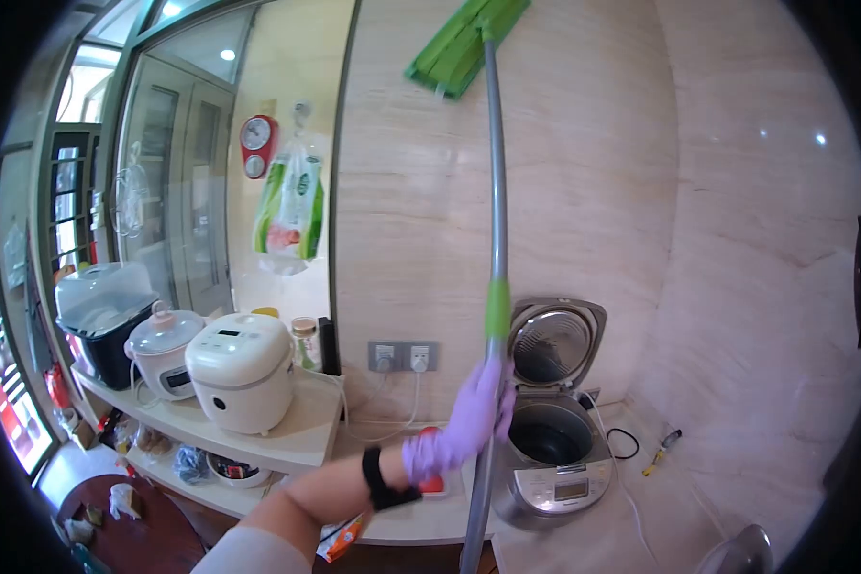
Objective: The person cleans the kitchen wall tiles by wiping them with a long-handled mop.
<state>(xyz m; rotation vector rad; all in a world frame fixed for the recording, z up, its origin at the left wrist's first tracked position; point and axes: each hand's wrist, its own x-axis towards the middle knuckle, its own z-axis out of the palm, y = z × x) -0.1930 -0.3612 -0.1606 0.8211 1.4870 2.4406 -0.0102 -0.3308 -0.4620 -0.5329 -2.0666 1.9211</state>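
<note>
My left hand (469,418), in a purple glove with a black band at the wrist, is closed around the grey pole of a flat mop (497,182). It grips just below the pole's green sleeve (497,311). The pole stands nearly upright, its lower end running out of the bottom of the view. Up at the top, the green mop head (464,48) lies tilted against the marble-patterned wall (584,163). Right behind the pole is a silver rice cooker (560,490) with its lid raised and a dark inner pot. My right hand is out of view.
A white cooker (241,373), a small lidded pot (165,352) and a dark appliance with a clear cover (107,320) stand on the left shelf. Plugs sit in a wall socket (402,357), their cords trailing down. A plastic bag (292,210) hangs beside a red timer (257,146).
</note>
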